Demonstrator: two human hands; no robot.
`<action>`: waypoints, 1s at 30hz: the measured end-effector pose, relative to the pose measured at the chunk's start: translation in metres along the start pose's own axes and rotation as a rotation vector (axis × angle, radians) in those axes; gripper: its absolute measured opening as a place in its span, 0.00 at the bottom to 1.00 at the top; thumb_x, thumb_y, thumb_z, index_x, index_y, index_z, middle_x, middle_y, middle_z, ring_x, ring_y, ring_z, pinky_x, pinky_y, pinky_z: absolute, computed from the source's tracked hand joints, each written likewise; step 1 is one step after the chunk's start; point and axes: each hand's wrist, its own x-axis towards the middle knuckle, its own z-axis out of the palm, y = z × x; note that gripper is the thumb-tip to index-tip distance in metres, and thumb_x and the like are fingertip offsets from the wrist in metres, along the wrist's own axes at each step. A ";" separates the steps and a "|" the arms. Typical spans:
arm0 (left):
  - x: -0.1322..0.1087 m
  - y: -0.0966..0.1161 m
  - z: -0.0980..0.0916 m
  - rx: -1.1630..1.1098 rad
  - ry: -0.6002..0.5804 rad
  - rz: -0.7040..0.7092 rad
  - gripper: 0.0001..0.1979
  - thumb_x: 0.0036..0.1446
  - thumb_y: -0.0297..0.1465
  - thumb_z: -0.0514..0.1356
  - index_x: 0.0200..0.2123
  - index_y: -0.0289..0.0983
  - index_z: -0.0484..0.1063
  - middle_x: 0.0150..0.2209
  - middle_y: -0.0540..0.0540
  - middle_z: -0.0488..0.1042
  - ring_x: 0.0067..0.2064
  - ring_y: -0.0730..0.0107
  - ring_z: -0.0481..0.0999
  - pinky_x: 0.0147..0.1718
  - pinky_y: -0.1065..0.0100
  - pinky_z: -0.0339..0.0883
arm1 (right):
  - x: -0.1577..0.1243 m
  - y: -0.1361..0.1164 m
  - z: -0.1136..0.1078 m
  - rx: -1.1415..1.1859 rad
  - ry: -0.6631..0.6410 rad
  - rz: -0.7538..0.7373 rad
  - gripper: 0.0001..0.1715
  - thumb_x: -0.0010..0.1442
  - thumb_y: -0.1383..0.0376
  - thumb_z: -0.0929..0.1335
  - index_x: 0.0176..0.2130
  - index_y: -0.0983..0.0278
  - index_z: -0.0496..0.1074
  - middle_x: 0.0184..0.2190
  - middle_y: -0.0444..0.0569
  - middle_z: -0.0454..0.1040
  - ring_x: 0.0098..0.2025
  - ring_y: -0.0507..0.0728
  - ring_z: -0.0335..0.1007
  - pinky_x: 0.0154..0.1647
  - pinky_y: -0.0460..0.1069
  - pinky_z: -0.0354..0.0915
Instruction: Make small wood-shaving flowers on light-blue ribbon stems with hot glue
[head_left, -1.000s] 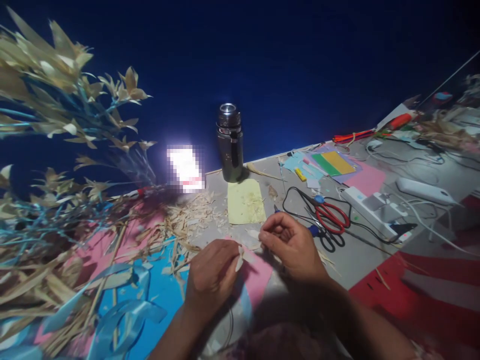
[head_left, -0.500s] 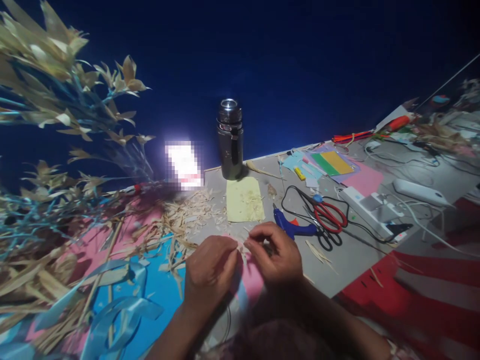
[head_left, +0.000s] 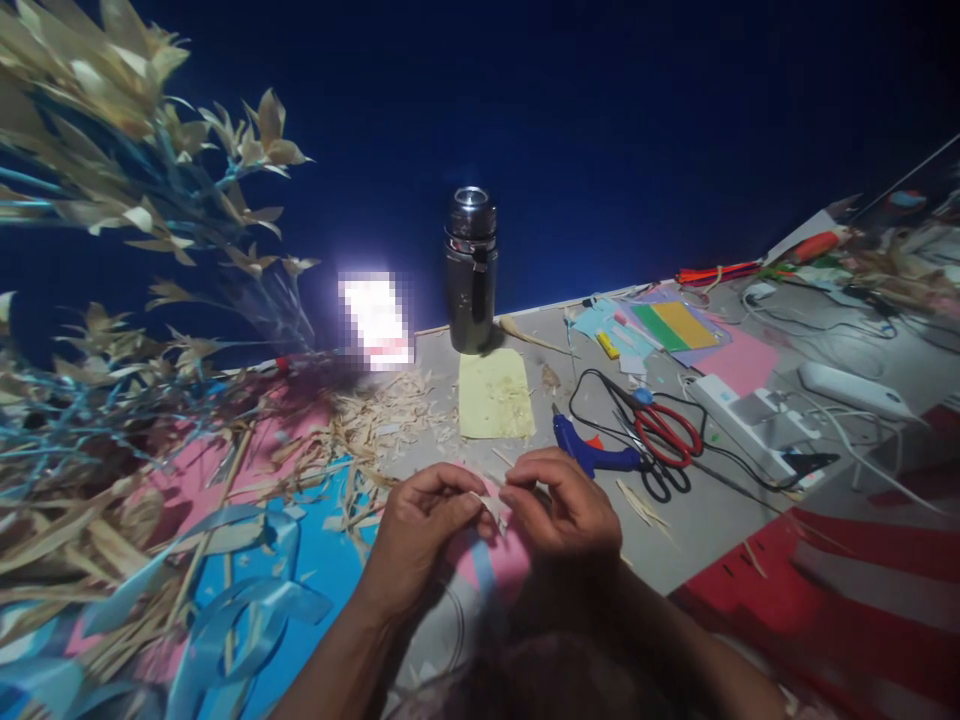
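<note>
Both hands work close together over the near edge of the table. My left hand (head_left: 427, 520) is closed in a pinch on a small pale piece (head_left: 501, 518), perhaps dried husk, too small to make out well. Beside it, my right hand (head_left: 566, 510) has thumb and forefinger pinched together, with a thin pale sliver (head_left: 501, 457) showing near its fingertips. What the right fingers grip is mostly hidden. Under the hands lies pink paper (head_left: 514, 565) with a light blue strip across it. A blue glue gun (head_left: 592, 455) rests just beyond my right hand.
A dark thermos (head_left: 471, 280) stands behind a yellow sheet (head_left: 495, 395) with crumbs. Red-handled and black-handled scissors (head_left: 667, 435) lie beside a power strip (head_left: 742, 430). Husk scraps (head_left: 382, 420), blue ribbon (head_left: 255, 620) and dried-husk flowers (head_left: 255, 135) fill the left. A bright blurred screen (head_left: 375, 320) glows behind.
My left hand has turned, so its thumb and fingers show more and the pale piece has tilted downward. My right hand keeps its pinch. The view has shifted slightly.
</note>
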 end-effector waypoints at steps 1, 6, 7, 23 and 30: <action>0.000 0.000 0.000 -0.001 -0.004 0.008 0.06 0.50 0.30 0.73 0.30 0.37 0.80 0.25 0.48 0.81 0.26 0.69 0.80 0.31 0.70 0.73 | 0.000 0.000 -0.001 0.002 -0.022 0.019 0.08 0.60 0.75 0.71 0.35 0.61 0.75 0.29 0.46 0.77 0.32 0.55 0.75 0.34 0.49 0.72; 0.002 0.002 -0.004 0.006 -0.044 0.039 0.06 0.51 0.30 0.73 0.28 0.36 0.80 0.27 0.49 0.79 0.27 0.71 0.79 0.31 0.72 0.73 | 0.007 -0.002 -0.015 0.013 -0.177 0.179 0.06 0.59 0.72 0.71 0.35 0.61 0.76 0.30 0.46 0.78 0.32 0.55 0.76 0.30 0.47 0.71; 0.002 0.002 -0.005 0.011 -0.052 0.049 0.06 0.51 0.30 0.73 0.27 0.36 0.80 0.28 0.49 0.79 0.28 0.70 0.79 0.31 0.71 0.73 | 0.010 -0.002 -0.019 0.010 -0.208 0.188 0.06 0.59 0.72 0.71 0.34 0.61 0.76 0.30 0.46 0.78 0.32 0.55 0.76 0.30 0.47 0.71; 0.004 0.004 -0.001 -0.136 -0.085 0.040 0.08 0.45 0.29 0.76 0.25 0.36 0.80 0.29 0.49 0.77 0.29 0.72 0.76 0.31 0.71 0.71 | 0.015 0.001 -0.025 0.149 -0.389 0.220 0.07 0.58 0.71 0.71 0.37 0.61 0.78 0.30 0.45 0.78 0.31 0.53 0.74 0.33 0.47 0.70; 0.003 0.003 -0.001 -0.128 -0.081 0.039 0.08 0.45 0.29 0.75 0.24 0.36 0.79 0.30 0.47 0.78 0.33 0.69 0.76 0.36 0.69 0.71 | 0.015 0.000 -0.022 0.159 -0.363 0.109 0.08 0.60 0.72 0.71 0.38 0.61 0.79 0.31 0.46 0.80 0.32 0.52 0.75 0.34 0.47 0.71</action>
